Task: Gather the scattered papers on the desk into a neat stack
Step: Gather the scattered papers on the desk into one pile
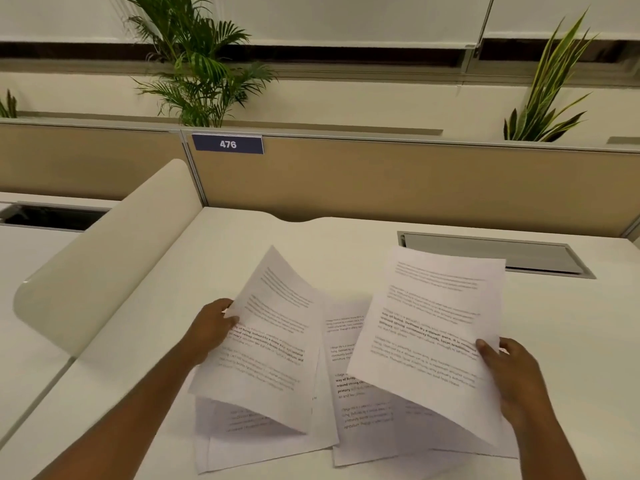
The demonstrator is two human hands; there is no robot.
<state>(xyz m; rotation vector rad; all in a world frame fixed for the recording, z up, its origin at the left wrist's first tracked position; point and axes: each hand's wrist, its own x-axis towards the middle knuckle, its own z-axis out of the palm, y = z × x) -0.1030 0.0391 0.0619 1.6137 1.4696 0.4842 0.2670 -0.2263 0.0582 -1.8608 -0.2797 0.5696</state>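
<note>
Head view: left hand (pixel 211 327) fingers grasping one printed sheet (pixel 273 341) by its left edge, right hand (pixel 516 372) fingers pinching another sheet (pixel 429 334) by right edge, both lifted over overlapping papers (pixel 349 386) lying on white desk (pixel 242 237).

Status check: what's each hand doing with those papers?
Left hand lifting one sheet. Right hand lifting another. More papers flat, unstacked. Nothing in the way.
</note>
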